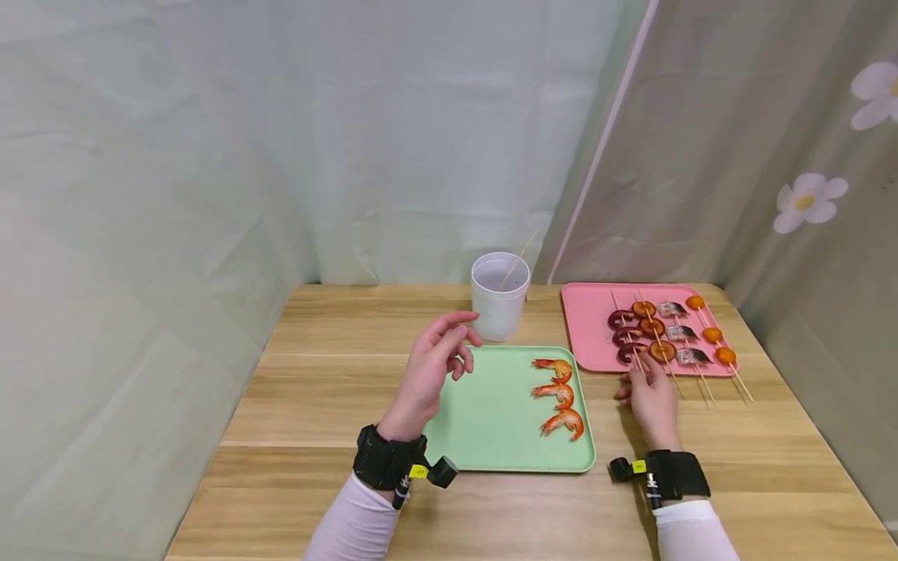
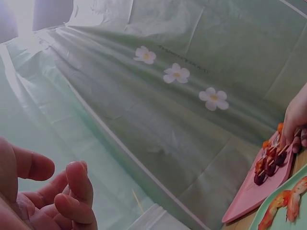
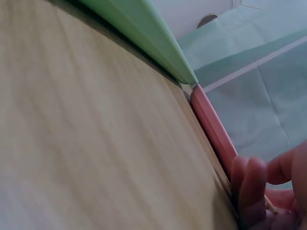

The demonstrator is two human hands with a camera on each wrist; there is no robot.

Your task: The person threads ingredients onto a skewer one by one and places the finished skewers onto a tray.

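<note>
My right hand [image 1: 652,397] is at the near edge of the pink tray [image 1: 585,327]. It pinches the lower end of a bamboo skewer threaded with dark red curled pieces [image 1: 624,337]; the stick end [image 3: 271,205] shows among the fingers in the right wrist view. Beside it lie a skewer of round brown slices [image 1: 652,327], one of silvery fish pieces [image 1: 680,333] and one of orange balls [image 1: 712,335]. My left hand [image 1: 428,374] hovers over the left part of the green tray [image 1: 491,421], fingers loosely bent and holding nothing. Three loose shrimp [image 1: 557,395] lie on that tray's right side.
Behind the green tray stands a white cup [image 1: 498,312] with a thin bare stick [image 1: 521,255] leaning in it. The wooden table [image 1: 281,467] meets pale curtains [image 1: 421,156] at the back and sides. The skewers' lower ends stick out past the pink tray's near rim.
</note>
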